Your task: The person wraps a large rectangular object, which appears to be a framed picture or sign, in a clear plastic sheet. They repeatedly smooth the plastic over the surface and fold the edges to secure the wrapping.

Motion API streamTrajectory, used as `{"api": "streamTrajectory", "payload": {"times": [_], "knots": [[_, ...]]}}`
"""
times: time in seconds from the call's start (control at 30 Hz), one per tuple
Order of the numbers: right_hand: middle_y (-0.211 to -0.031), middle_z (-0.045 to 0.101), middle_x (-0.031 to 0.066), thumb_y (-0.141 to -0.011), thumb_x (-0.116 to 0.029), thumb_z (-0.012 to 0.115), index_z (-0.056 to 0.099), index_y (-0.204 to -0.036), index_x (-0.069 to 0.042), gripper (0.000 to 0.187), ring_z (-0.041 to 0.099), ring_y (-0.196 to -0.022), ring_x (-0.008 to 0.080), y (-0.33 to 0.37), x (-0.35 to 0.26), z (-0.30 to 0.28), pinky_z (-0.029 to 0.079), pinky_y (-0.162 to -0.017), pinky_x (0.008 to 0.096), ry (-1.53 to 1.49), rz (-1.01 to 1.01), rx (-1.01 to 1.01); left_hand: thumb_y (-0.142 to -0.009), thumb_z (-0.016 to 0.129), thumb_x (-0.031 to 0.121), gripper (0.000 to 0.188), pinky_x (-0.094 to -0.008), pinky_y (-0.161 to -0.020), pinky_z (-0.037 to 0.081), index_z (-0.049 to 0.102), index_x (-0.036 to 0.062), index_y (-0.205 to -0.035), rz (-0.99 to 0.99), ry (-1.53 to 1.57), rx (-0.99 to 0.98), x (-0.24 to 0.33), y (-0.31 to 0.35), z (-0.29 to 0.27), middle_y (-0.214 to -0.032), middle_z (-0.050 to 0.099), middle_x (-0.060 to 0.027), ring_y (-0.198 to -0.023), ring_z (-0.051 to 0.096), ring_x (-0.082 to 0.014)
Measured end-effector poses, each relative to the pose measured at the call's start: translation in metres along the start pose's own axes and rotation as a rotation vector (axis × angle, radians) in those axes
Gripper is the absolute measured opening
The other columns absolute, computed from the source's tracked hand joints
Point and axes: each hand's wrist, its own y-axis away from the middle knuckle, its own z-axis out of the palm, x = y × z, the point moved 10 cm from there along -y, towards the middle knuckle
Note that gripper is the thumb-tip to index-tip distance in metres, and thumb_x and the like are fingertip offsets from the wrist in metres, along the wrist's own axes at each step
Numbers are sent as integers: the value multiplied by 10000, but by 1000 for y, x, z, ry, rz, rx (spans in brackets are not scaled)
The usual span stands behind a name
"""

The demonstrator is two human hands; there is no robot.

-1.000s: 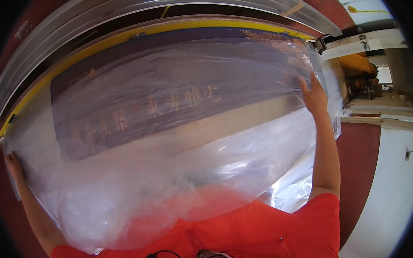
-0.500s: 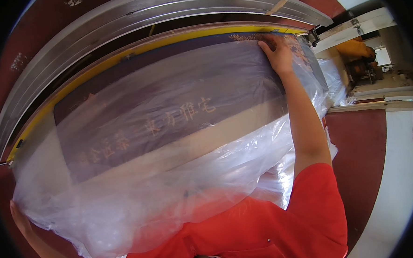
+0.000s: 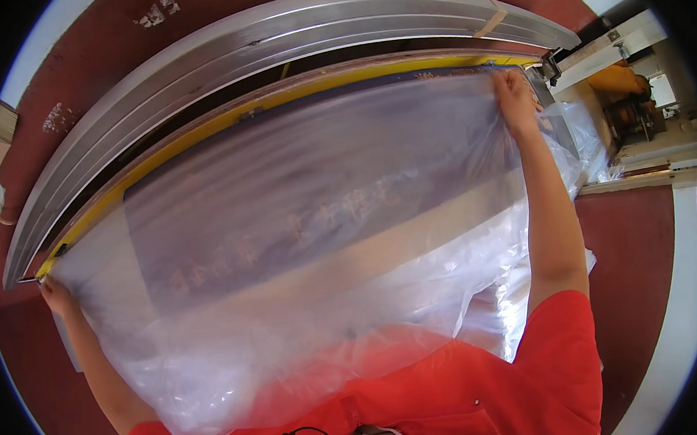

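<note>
A clear plastic sheet (image 3: 283, 315) is stretched between my hands. Beneath it shows a dark purple panel (image 3: 207, 217) with faint gold lettering, lying on a pale board-like surface. My right hand (image 3: 516, 98) grips the sheet's edge near the panel's far right corner, fingers curled. At the far left, my left hand (image 3: 55, 294) pinches the sheet's left corner beside the end of a yellow strip (image 3: 149, 165). The sheet's near part drapes down against my red shirt. Through the plastic the panel looks hazy.
Beyond the yellow strip runs a long silver metal rail (image 3: 291, 23), with a dark gap between them. More crumpled plastic (image 3: 585, 138) hangs at the right end. Machinery (image 3: 631, 112) stands past a white frame on the right. The floor (image 3: 634, 258) is reddish brown.
My right hand has gone from spread fingers to a grip on the sheet. My left hand has moved up to the yellow strip's end. The sheet now covers more of the panel's far side.
</note>
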Motion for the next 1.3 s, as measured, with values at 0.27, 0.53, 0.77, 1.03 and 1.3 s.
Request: {"api": "streamTrajectory", "payload": {"times": [0.27,0.53,0.77,1.03,1.3], "knots": [[-695,588,95,-698,-424,586,576,-752,-10,417,553,-660,185,-44,4,1,424,-654,301,246,-3,322,-738,384,590,685,-355,-746,398,557,-38,-951,-151,-238,-223,-33,-53,76,-909,571,-202,-863,536,-307],[-962,545,206,-761,-406,376,546,-944,18,492,494,-938,344,-47,34,-5,357,-815,365,211,52,460,-817,270,513,651,-364,-717,410,557,-67,-885,169,-617,-222,3,-40,80,-861,579,-202,-851,545,-303],[-1016,525,209,-742,-408,381,520,-1015,25,531,464,-995,312,-44,27,-7,350,-823,340,110,117,336,-842,322,431,473,-308,-485,407,550,26,-751,-338,230,-356,-2,-22,84,-663,555,-86,-560,532,-194],[-905,542,59,-696,-484,540,545,-1015,-42,546,468,-821,114,-10,-31,32,357,-729,251,73,139,-189,-833,399,300,313,-277,-579,413,529,33,-929,-115,242,-422,8,-59,42,-788,536,-66,-660,510,-174],[-703,553,-26,-725,-244,601,602,-803,-34,223,443,-624,31,80,-85,130,349,-568,180,-398,72,-537,-797,372,153,297,-395,-796,391,462,-12,-1027,326,-1263,-540,-72,-37,-85,-1022,501,-198,-939,487,-326]]}}
